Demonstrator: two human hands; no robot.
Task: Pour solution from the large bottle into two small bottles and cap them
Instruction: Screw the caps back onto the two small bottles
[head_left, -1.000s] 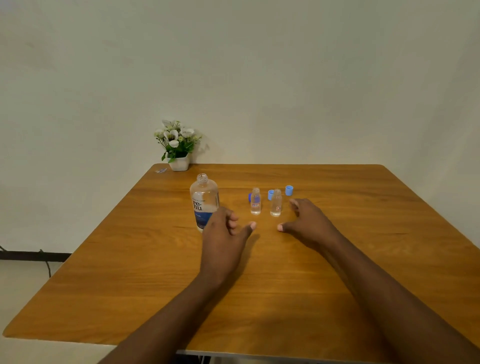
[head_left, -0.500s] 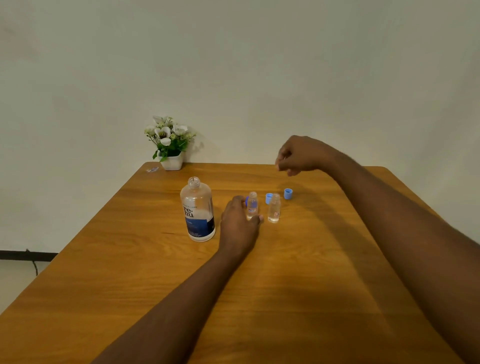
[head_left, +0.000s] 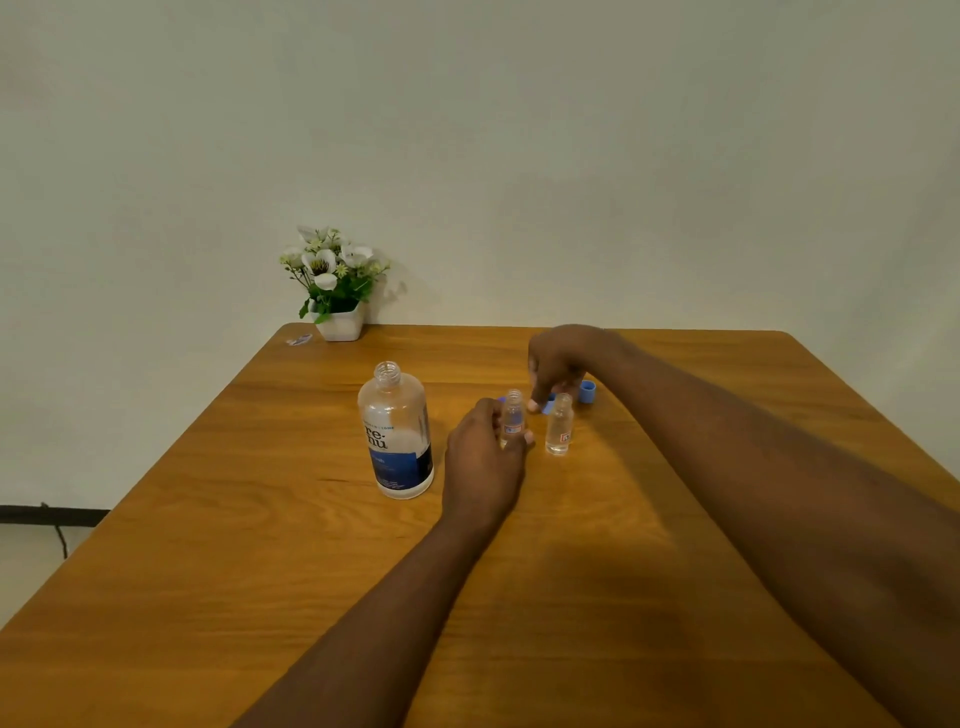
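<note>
We see the large bottle (head_left: 396, 436) standing upright and uncapped on the wooden counter (head_left: 260, 545), its blue label towards us. Well behind it and to its left, at the wall, stands a white flower pot (head_left: 337, 291) with a small scrap (head_left: 300, 340) just beside it. To the right of the large bottle stand two open small bottles, the first small bottle (head_left: 512, 415) nearer it and the second small bottle (head_left: 559, 423) just beyond. Further right and behind lies a light-blue cap (head_left: 587, 391). Another cap (head_left: 548, 404) is partly hidden by fingers and the second bottle's neck. The left hand (head_left: 483, 462) sits between the large bottle and the first small bottle, its grip curled round that bottle's lower part. The right hand (head_left: 558, 364) reaches over behind both small bottles, fingers bent down at the hidden cap. We cannot tell whether its grip has closed on it.
</note>
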